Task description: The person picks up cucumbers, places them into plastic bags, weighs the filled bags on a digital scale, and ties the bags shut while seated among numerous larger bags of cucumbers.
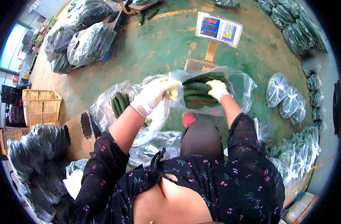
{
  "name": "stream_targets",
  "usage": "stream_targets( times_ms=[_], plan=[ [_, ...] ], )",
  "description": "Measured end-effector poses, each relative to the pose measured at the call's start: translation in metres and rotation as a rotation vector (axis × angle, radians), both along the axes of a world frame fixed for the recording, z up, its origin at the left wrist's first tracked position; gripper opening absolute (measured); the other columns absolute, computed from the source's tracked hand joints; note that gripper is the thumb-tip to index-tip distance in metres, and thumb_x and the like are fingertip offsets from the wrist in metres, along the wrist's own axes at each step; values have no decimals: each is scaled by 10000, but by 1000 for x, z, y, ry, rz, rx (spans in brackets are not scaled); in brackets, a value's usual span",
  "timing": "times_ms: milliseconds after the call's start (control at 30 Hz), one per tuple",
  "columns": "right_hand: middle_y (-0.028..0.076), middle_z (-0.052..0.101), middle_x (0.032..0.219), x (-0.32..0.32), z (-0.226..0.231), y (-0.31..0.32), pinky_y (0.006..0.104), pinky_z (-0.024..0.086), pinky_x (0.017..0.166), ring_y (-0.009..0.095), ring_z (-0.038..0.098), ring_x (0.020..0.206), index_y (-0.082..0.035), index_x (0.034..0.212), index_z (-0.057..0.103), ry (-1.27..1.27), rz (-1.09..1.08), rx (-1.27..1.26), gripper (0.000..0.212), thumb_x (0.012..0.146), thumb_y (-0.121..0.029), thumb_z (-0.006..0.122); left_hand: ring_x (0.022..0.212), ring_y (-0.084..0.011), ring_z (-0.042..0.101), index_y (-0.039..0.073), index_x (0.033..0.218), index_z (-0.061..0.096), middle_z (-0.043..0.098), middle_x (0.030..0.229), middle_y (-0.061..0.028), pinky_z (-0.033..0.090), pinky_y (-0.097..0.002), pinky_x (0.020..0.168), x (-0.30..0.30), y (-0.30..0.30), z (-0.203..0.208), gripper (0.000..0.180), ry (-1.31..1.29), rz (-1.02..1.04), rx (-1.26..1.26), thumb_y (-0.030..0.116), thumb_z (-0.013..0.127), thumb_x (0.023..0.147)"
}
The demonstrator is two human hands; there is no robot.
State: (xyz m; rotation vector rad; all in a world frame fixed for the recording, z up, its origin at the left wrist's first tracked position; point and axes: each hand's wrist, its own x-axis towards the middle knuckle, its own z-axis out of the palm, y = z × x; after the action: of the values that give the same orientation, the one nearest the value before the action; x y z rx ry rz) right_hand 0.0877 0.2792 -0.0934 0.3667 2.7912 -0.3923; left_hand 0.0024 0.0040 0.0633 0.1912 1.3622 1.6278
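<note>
A clear plastic bag (pixel 238 89) lies with its mouth spread, and several long green cucumbers (pixel 196 89) are side by side within it. My left hand (pixel 155 93), in a pale glove, grips the bag's left edge with its fingers curled. Also gloved, my right hand (pixel 218 90) bends its fingers over a cucumber at the right end of the pile. The scale's platform (pixel 198 65) shows just beyond the bag. To the left, another clear bag (pixel 103 102) holds more cucumbers (pixel 120 103), partly hidden by my left forearm.
The scale's display (pixel 219 30) stands on a post beyond the bag. Filled bags (pixel 91 43) are heaped at far left, near a yellowish crate (pixel 41 106). More filled bags (pixel 286 95) sit on the green floor (pixel 155 44) at right, with further stacks along the wall.
</note>
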Motion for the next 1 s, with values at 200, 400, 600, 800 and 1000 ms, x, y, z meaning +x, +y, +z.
stream_targets(
  times_ms=[200,400,600,800,1000],
  plan=[
    [120,614,1146,37,13,18,398,450,941,289,558,1101,-234,1193,610,-33,96,-57,530,676,-137,678,713,-194,591,28,869,614,641,817,-98,498,-401,739,1,13,29,193,-331,384,180,215,574,886],
    [132,593,1189,64,82,5,347,401,1003,262,534,1140,-103,1198,592,398,-220,-917,489,721,-102,699,856,-197,589,46,928,604,627,943,-97,480,-445,849,3,-21,11,147,-73,-10,481,182,569,883],
    [125,380,1427,111,95,38,500,383,995,347,482,1209,-236,1437,216,-112,-329,267,1045,585,-255,821,897,-210,580,42,1073,606,627,1017,-80,452,-419,874,20,-21,9,265,-25,103,471,236,565,897],
    [138,648,1058,170,53,66,378,507,828,252,637,953,16,1284,467,430,-1171,-1061,513,783,-15,569,852,-183,610,32,1091,595,628,988,-66,487,-336,795,45,-38,14,291,-113,125,381,219,611,868],
    [99,594,1012,148,94,16,307,498,774,193,591,864,7,1328,430,1090,-710,-1777,514,820,-18,508,538,-121,500,32,896,649,537,650,-2,464,-310,578,59,-41,8,213,-108,-25,-139,234,651,830]
  ],
)
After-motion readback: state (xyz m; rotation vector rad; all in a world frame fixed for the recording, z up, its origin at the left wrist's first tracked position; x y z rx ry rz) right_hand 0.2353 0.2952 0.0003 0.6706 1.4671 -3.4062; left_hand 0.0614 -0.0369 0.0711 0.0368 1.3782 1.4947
